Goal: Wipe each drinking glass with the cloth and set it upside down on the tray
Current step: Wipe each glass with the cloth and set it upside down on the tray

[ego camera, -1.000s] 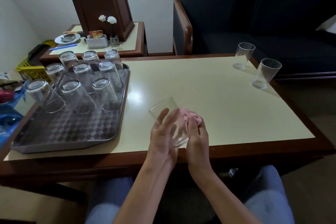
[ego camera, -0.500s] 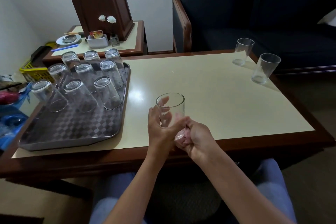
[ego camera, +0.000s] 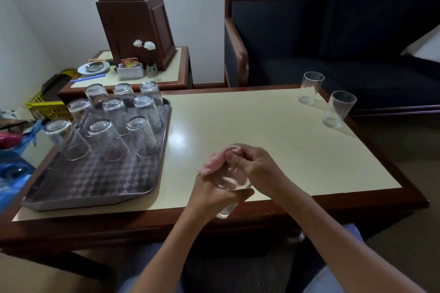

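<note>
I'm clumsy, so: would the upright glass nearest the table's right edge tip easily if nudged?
Probably: the glass is tall, narrower at base than rim, and looks empty, so likely light and tippy. On the glossy table it might slide first. It looks clear and thin, so perhaps breakable, with the edge close.

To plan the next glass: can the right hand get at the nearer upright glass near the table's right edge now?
Likely yes: bare tabletop lies between the right hand and that nearer upright glass. But its grip is on the pink cloth, at the held glass in the left hand.
</note>
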`<action>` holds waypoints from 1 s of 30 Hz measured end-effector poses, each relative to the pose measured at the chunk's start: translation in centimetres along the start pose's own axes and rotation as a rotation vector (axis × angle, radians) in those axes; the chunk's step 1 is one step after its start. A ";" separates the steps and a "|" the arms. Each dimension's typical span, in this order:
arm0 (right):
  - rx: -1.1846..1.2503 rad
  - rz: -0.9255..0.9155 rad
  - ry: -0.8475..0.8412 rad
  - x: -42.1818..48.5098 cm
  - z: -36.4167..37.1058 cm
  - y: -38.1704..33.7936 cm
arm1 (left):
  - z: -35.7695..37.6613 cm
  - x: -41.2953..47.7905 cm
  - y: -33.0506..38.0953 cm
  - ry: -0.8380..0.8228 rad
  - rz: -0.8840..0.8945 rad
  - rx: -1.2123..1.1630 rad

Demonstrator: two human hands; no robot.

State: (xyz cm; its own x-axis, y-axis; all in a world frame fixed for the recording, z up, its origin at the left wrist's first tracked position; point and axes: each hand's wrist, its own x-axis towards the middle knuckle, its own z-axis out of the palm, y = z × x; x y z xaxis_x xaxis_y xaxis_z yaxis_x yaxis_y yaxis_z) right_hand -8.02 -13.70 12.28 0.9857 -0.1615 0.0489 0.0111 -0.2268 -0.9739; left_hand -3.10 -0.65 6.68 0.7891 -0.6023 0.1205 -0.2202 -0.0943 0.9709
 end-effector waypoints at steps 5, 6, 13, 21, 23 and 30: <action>0.054 -0.225 0.048 -0.8 1.2 0.7 | -0.8 -0.1 1.3 0.020 -0.062 -0.303; 0.072 -0.265 0.060 -1.1 1.4 0.9 | -1.0 -0.3 1.3 -0.004 -0.104 -0.372; 0.248 -0.180 0.292 -1.9 2.7 1.2 | -0.8 -0.8 1.5 -0.007 -0.296 -0.467; 0.684 0.380 0.544 1.9 3.6 2.4 | -1.2 -1.5 1.2 0.078 -0.298 -0.213; 0.626 0.361 0.625 2.3 3.2 2.6 | -1.4 -1.8 1.3 0.101 -0.321 -0.140; 0.398 0.110 0.550 -0.9 5.5 3.1 | -0.8 -2.0 0.5 0.304 -0.388 -0.378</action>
State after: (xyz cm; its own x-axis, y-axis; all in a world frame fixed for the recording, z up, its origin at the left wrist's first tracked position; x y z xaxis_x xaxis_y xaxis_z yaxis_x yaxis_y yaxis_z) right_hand -7.91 -9.02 8.00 0.7567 -0.6517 -0.0523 0.0805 0.1723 -0.9818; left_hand -4.32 1.13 7.08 0.9113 -0.3221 -0.2565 0.2900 0.0601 0.9551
